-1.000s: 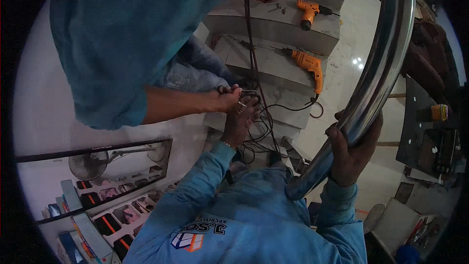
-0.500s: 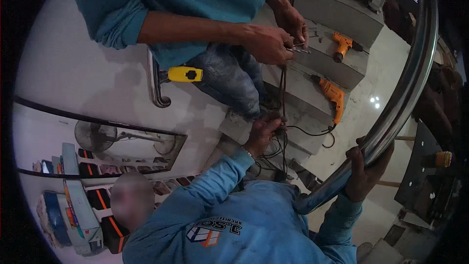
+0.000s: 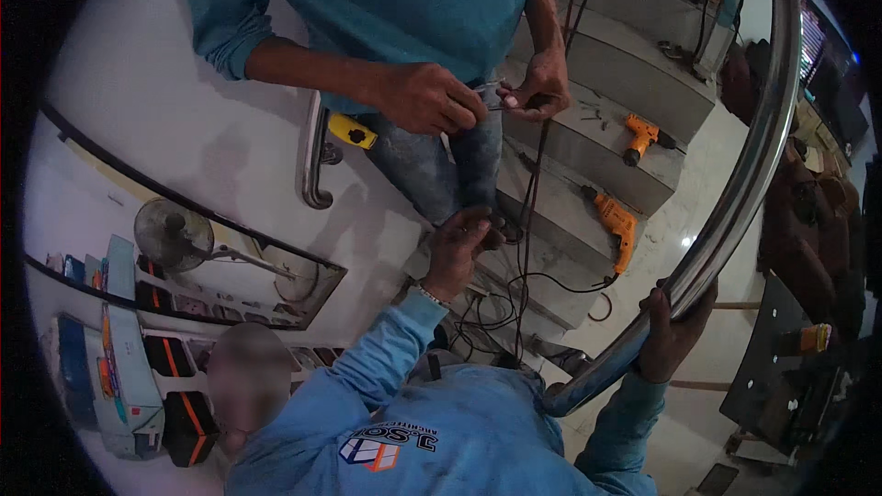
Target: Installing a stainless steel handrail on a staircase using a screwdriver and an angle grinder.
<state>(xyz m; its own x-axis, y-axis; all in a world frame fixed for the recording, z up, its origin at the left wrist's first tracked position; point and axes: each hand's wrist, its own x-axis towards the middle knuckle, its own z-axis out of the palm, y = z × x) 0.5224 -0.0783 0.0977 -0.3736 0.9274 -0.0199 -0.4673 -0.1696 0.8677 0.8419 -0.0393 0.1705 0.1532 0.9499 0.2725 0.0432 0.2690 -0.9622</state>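
Note:
My right hand [image 3: 675, 335] is closed around the lower part of a polished steel handrail [image 3: 735, 216], which curves from beside my body up to the far right. In front of me my left hand [image 3: 459, 248] is raised with curled fingers, and what lies in them, if anything, I cannot make out. Across from me stands a co-worker in a teal shirt [image 3: 413, 9]. Between that person's hands is a small clear item [image 3: 491, 95], perhaps a packet, with something thin at its top. A yellow tape measure [image 3: 352, 131] hangs at their waist.
Grey stairs [image 3: 634, 64] carry an orange cordless drill [image 3: 643, 138] and an orange corded drill [image 3: 614, 228]. Dark cables [image 3: 528, 230] hang and tangle before the steps. A short steel rail [image 3: 314, 161] is on the left wall, above a mirror [image 3: 230, 262]. A dark table [image 3: 781, 358] stands at right.
The co-worker's hands have moved from a drill bit to the small clear item. My left hand has shifted left, its fingers still curled. My right hand keeps its hold on the rail.

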